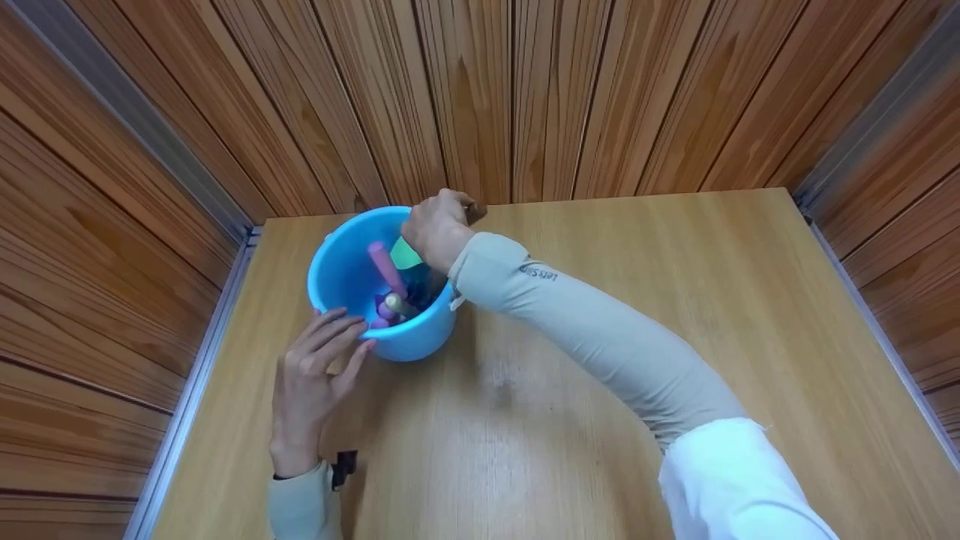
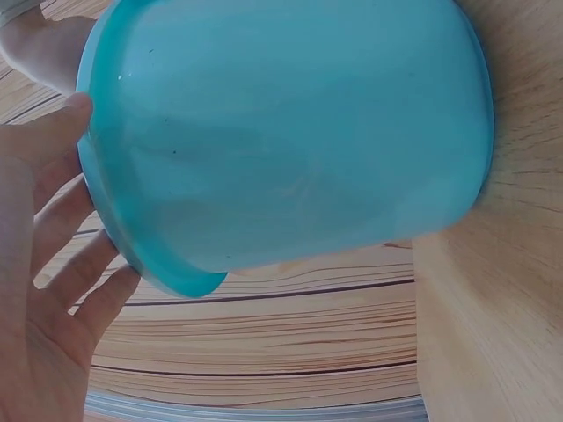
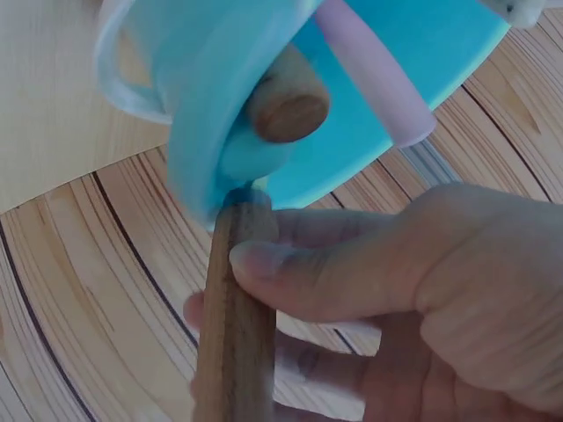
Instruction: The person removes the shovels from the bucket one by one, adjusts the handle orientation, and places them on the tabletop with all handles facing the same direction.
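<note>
A blue plastic bucket [image 1: 412, 341] stands upright on the table toward the back left. My left hand [image 1: 315, 367] holds its near-left rim, fingers over the edge and thumb outside; in the left wrist view the thumb [image 2: 54, 132] touches the rim. At the bucket's far-right rim, my right hand [image 1: 439, 229] grips a wooden handle [image 3: 237, 308]; its lower end goes down into the bucket, so the rest of the tool is hidden. Inside are a pink handle [image 1: 386, 266], a green piece [image 1: 406, 255], purple items [image 1: 384, 311] and another wooden handle [image 3: 290, 101].
The wooden table [image 1: 600, 337] has plank-patterned walls [image 1: 562, 97] at the back and both sides. Metal strips [image 1: 195, 382] run along its side edges. The bucket is close to the back wall. A loop-shaped side handle [image 3: 123, 97] of the bucket shows in the right wrist view.
</note>
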Motion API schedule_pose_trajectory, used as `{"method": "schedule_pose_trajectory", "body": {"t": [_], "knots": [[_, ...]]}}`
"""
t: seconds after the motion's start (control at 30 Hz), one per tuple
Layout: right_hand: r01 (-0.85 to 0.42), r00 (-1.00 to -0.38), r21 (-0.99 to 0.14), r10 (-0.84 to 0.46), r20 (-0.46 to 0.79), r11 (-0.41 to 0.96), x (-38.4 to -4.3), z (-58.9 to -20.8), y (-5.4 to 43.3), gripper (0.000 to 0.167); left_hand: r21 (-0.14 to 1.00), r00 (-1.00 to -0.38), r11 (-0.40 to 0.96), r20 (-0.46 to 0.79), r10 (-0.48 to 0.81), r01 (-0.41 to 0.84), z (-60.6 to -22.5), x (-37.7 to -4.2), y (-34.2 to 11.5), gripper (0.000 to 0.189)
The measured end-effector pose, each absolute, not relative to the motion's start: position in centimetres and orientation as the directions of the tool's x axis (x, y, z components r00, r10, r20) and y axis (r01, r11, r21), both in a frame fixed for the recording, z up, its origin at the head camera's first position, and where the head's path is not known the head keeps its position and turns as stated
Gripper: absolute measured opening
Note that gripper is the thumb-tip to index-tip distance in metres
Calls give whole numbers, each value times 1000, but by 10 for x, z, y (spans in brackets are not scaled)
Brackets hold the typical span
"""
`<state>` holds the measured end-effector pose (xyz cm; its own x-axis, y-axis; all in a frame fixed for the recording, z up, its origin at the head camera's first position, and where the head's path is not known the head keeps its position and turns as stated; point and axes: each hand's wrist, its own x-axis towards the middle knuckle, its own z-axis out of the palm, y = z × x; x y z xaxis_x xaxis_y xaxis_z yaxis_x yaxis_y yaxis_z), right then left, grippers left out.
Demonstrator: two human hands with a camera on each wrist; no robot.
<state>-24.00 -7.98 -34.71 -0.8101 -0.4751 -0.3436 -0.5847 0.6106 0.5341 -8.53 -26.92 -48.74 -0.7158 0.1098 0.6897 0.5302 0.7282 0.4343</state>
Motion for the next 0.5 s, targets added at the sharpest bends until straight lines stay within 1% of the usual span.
{"method": "schedule_pose_trajectory", "body": {"t": [0.1,0.23,0.33,0.5], "knots": [[-600,-800,511,-483,-357,616,-242,-346,-75,28,436,-720,731,685,107,525,-487,-85,-269,46],[-622,-782,454,-537,-316,639,-244,-339,-60,27,430,-718,734,687,111,525,-487,-86,-268,46],[-634,-772,367,-582,-256,680,-244,-334,-43,27,436,-723,732,682,112,524,-487,-88,-268,43],[-651,-759,184,-625,-181,737,-242,-328,-12,24,441,-733,737,671,109,513,-486,-88,-267,38]]}}
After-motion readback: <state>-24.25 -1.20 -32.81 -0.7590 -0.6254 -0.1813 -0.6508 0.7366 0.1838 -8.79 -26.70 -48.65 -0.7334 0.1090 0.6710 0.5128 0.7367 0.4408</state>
